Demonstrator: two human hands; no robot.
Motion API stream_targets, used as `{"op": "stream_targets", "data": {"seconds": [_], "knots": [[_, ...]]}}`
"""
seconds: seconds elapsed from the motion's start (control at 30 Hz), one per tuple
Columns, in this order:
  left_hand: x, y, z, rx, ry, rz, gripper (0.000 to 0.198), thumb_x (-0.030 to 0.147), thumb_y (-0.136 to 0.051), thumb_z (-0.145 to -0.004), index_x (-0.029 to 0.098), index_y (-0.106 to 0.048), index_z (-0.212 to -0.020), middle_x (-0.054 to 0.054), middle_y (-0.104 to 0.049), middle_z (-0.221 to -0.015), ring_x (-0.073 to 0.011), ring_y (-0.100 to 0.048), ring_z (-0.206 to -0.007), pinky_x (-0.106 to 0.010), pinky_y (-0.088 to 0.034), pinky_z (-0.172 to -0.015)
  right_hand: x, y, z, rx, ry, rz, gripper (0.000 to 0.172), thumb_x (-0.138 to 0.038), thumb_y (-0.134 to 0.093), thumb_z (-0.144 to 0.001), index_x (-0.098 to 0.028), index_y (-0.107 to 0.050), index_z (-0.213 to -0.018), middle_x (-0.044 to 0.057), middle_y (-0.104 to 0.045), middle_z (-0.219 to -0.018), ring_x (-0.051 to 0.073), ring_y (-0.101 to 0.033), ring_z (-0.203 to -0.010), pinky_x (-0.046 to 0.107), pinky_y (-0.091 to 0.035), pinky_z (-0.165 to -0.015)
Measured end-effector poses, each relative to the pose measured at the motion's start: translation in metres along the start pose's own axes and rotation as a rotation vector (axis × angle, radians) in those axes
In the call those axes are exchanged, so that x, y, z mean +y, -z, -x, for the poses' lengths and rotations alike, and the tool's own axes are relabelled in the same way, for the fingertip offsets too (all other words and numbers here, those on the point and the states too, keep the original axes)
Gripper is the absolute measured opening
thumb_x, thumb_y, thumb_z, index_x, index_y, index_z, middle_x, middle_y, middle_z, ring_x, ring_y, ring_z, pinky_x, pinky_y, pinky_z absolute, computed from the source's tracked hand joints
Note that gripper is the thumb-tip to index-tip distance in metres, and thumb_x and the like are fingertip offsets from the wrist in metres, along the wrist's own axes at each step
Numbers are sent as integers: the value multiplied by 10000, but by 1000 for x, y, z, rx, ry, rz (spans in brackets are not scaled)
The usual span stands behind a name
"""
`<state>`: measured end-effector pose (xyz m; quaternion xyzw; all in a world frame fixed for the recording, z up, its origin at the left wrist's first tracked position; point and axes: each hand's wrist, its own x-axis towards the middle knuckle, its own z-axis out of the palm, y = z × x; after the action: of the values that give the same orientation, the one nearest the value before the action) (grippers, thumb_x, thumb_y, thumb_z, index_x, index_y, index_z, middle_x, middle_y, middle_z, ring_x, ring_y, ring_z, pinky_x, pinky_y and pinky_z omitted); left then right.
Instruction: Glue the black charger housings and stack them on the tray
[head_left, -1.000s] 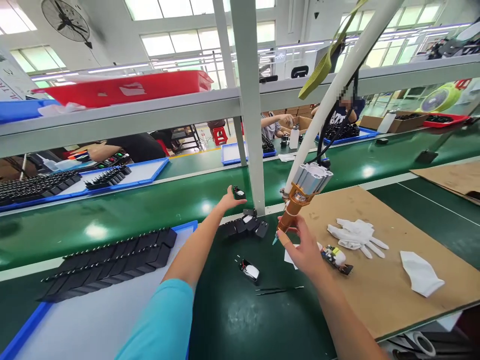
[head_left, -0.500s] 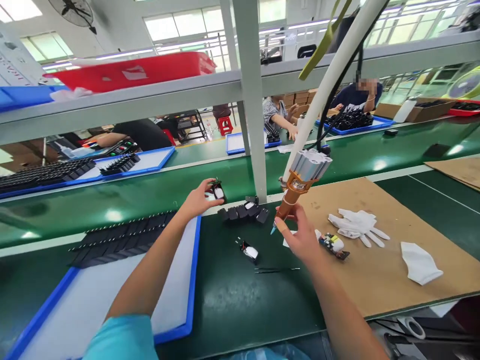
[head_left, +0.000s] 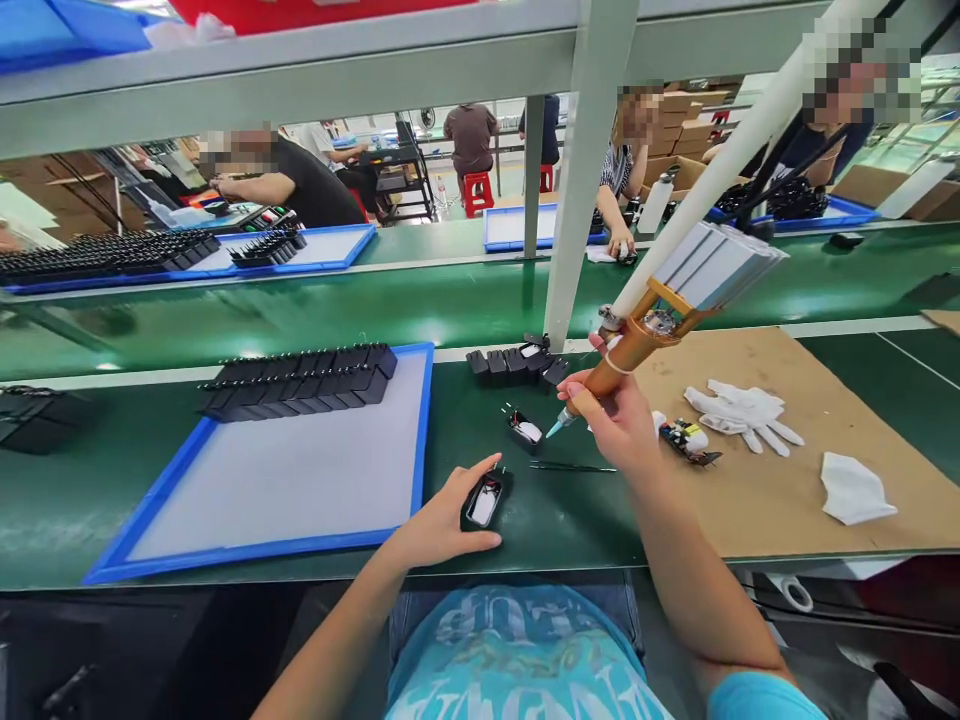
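My left hand is curled around an open black power adapter case at the near side of the green bench. White material and a bit of red show inside the case, and its prongs point away from me. My right hand grips an orange-brown glue dispenser, its teal nozzle pointing down and left. Just left of that nozzle lies a second open adapter case, also white inside. Thin black tweezers lie below it. Behind stands a row of black adapter cases.
A blue-rimmed tray holds rows of black adapters on the left. Brown board on the right carries white gloves, a white cloth and a circuit board. A shelf post rises behind; several people work beyond.
My left hand has brought the adapter case from the row at the back down toward me. My right hand still holds the dispenser, now tilted more. The view has dropped lower.
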<state>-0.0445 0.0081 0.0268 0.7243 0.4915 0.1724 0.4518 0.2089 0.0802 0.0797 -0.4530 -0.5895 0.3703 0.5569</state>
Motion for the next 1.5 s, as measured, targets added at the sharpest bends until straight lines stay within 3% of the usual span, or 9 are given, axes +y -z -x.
{"op": "stream_targets", "data": {"seconds": [0.2, 0.3, 0.4, 0.57, 0.7, 0.87, 1.0, 1.3, 1.5], "knots": [[-2, -14, 0, 147, -9, -23, 640, 350, -722, -754, 314, -471, -1343, -62, -597, -1189, -222, -592, -1000, -387, -491, -897, -17, -31, 12, -80, -62, -393, 443, -394, -583, -860, -256, -457, -1262, -13, -639, -799, 132, -617, -650, 307, -536, -662], [-4, -20, 6, 252, -57, -31, 547, 267, -659, -791, 299, -487, -1309, -75, -516, -1364, -230, -564, -1124, -405, -461, -976, -23, -45, 18, -80, -64, -516, 503, -393, -587, -854, -280, -412, -1312, -16, -631, -832, 104, -575, -564, 283, -503, -589], [-6, -28, 9, 321, -59, 20, 441, 214, -626, -786, 270, -522, -1211, -86, -424, -1472, -221, -584, -1115, -411, -467, -980, -28, -55, 22, -107, -66, -553, 517, -417, -587, -845, -296, -403, -1313, -5, -628, -880, 98, -562, -524, 277, -479, -534], [-15, -40, 4, 395, -20, 100, 405, 213, -640, -775, 257, -508, -1155, -68, -623, -1212, -225, -602, -1123, -424, -466, -996, -31, -67, 27, -103, -31, -623, 460, -420, -589, -841, -293, -426, -1251, -6, -612, -896, 70, -515, -466, 263, -469, -489], [-22, -46, 0, 430, -17, 7, 346, 302, -662, -801, 250, -555, -1127, -65, -654, -1092, -235, -630, -1057, -405, -502, -927, -32, -71, 32, -66, -6, -670, 457, -561, -536, -828, -309, -420, -1192, 4, -590, -959, 54, -473, -410, 254, -449, -403], [-15, -45, 4, 488, -81, -41, 383, 352, -604, -865, 256, -483, -1215, -68, -644, -1236, -222, -634, -1104, -372, -505, -927, -32, -73, 36, -47, 20, -740, 491, -680, -478, -799, -292, -450, -1099, 15, -573, -1007, 40, -462, -384, 240, -418, -350], [-1, -40, 7, 558, -66, -104, 343, 366, -642, -821, 255, -535, -1127, -42, -709, -1017, -202, -692, -875, -312, -544, -740, -33, -75, 37, -24, 6, -738, 525, -718, -428, -799, -302, -419, -1119, 20, -589, -1010, 45, -456, -367, 241, -414, -330], [14, -33, 11, 630, -86, -155, 277, 330, -666, -771, 238, -551, -1005, 0, -693, -833, -159, -660, -678, -257, -508, -606, -34, -77, 38, 7, 62, -737, 405, -669, -418, -842, -273, -419, -927, -2, -609, -983, 41, -488, -353, 224, -422, -325], [13, -34, 12, 627, -89, -152, 273, 318, -664, -776, 210, -555, -1002, 5, -691, -823, -146, -646, -653, -249, -500, -603, -36, -79, 36, -23, 72, -863, 455, -643, -478, -832, -273, -478, -1098, 7, -637, -990, 52, -529, -364, 224, -440, -322]]}}
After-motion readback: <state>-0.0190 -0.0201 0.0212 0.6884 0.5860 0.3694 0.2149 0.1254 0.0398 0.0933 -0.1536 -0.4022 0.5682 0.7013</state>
